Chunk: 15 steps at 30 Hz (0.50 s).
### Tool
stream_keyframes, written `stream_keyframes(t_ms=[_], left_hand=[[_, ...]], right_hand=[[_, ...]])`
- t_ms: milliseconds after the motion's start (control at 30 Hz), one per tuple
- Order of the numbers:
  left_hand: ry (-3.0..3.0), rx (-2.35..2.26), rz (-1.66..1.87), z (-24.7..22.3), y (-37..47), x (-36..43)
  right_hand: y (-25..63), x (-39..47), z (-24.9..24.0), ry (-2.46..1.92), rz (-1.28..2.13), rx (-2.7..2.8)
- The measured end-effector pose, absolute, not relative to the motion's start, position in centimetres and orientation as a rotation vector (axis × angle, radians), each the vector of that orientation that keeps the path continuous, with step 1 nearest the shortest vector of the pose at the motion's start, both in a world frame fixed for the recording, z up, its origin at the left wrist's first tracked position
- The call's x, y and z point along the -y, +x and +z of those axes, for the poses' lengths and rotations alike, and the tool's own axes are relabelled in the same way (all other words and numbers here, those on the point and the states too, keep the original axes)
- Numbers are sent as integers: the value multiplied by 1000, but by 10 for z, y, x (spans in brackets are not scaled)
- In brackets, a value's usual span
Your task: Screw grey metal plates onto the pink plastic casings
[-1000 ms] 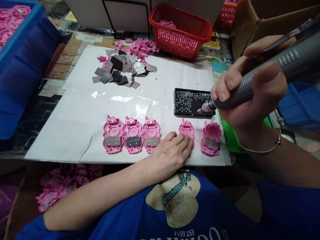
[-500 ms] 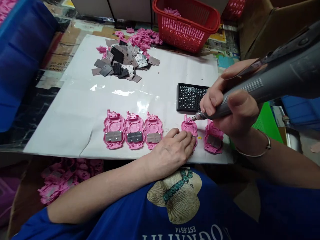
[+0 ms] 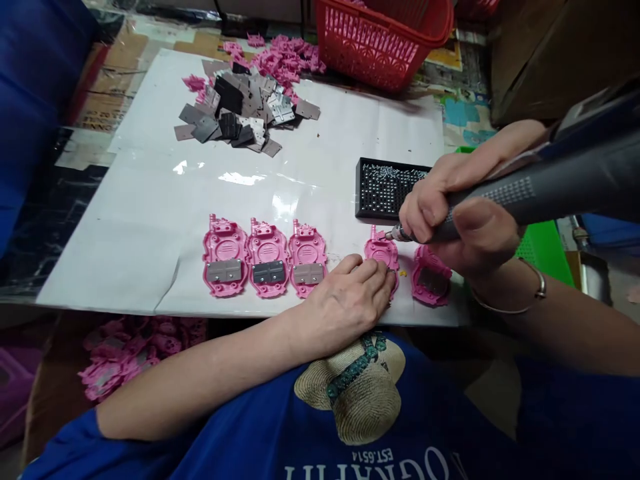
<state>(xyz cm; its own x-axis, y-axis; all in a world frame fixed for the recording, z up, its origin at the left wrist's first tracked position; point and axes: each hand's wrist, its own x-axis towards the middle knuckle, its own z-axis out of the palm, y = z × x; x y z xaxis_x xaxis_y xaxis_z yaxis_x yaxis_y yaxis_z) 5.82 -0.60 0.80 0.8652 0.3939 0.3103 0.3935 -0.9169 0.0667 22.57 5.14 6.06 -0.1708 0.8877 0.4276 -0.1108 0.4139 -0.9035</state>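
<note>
My right hand [image 3: 473, 213] is wrapped round a grey electric screwdriver [image 3: 560, 183], which slants down to the left. Its tip is at the upper part of a pink plastic casing [image 3: 381, 249]. My left hand [image 3: 350, 293] holds this casing against the table, fingers over its lower half and hiding it. To the left, three similar casings stand in a row: one with a grey plate [image 3: 223, 271], one with a dark plate [image 3: 269, 273], one with a light grey plate [image 3: 307, 273]. Another pink casing [image 3: 431, 277] lies to the right, below my right hand.
A black screw tray [image 3: 383, 190] lies just beyond the screwdriver tip. Farther back are a heap of metal plates [image 3: 240, 110], small pink parts [image 3: 285, 60] and a red basket [image 3: 370, 50]. A green basket [image 3: 547, 250] is at right; more pink pieces [image 3: 135, 350] lie below the table edge.
The camera view has shifted slightly. My left hand stays on the same casing, and the screwdriver tip is still at its upper part.
</note>
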Motion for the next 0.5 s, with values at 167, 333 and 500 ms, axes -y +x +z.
stream_keyframes(t_ms=[167,333,500], left_hand=[[3026,-653,480,9,58,6],[3021,-645,429,9,56,5],[3022,-639,441,9,55,6]], right_hand=[[223,-52,61,-700,1051,1429],[225,-62,78,-653,903,1328],[232,-76,83,-745,720,1192]])
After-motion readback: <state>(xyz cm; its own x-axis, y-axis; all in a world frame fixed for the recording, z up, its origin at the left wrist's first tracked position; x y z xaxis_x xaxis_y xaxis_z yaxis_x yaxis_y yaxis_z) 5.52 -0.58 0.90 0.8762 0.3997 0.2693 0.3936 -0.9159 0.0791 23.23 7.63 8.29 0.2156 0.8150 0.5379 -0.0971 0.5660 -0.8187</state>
